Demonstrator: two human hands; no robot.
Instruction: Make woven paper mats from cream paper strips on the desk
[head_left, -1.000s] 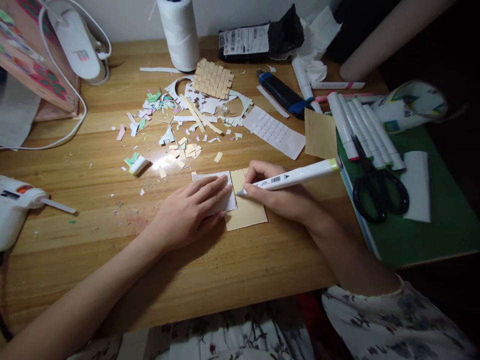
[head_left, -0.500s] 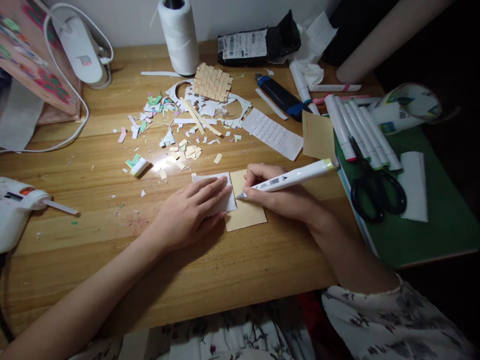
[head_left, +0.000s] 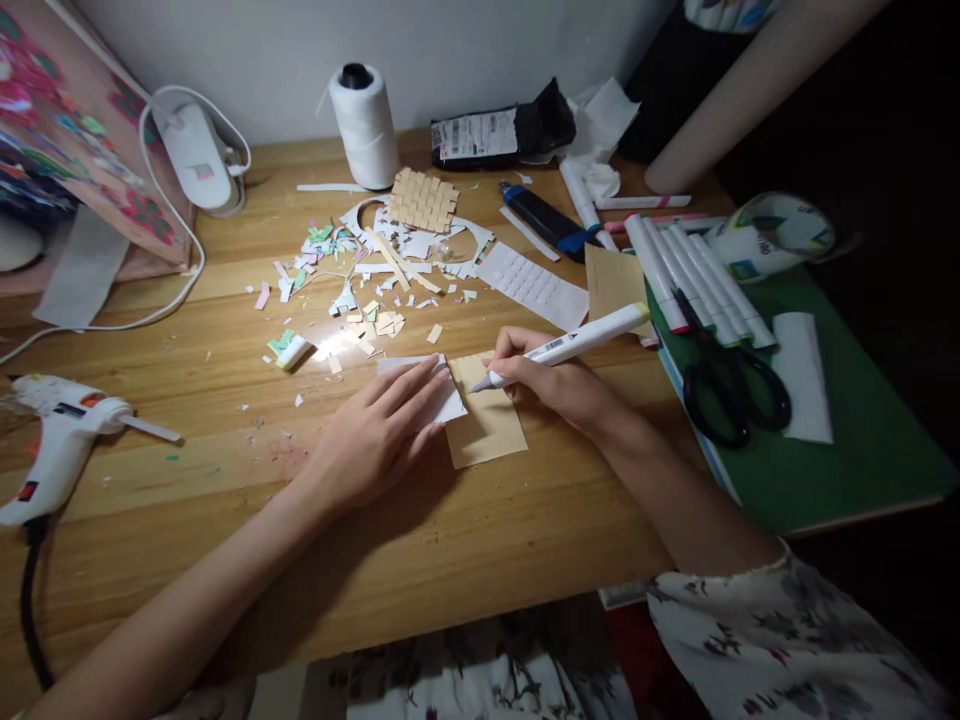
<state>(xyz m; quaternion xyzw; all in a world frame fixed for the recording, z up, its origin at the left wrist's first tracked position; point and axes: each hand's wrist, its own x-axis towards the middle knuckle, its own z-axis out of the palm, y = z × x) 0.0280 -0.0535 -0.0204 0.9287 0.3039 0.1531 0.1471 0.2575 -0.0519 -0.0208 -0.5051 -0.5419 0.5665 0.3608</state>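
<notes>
My left hand (head_left: 379, 425) lies with its fingers stretched out over a white piece of paper (head_left: 452, 402). That paper overlaps the left side of a tan paper piece (head_left: 487, 437) on the table. In my right hand (head_left: 551, 388) is a white marker (head_left: 589, 335) with a yellow end, gripped like a pen. Its grey tip points down at the upper part of the tan piece, just right of the white paper's edge. Whether the tip touches the paper I cannot tell. A white cap with a yellow end (head_left: 294, 352) lies left of the hands.
Beyond the hands are paper scraps (head_left: 386, 323), a woven tan square (head_left: 424, 199) and a thread spool (head_left: 364, 130). On the left lies a glue gun (head_left: 64, 435). Black scissors (head_left: 724, 385) and several markers (head_left: 701, 270) rest at the right, by a green board (head_left: 840, 470).
The view has shifted, showing more of the glue gun. The white paper's edge has moved slightly left on the tan piece, and the marker tip now stands apart from that edge.
</notes>
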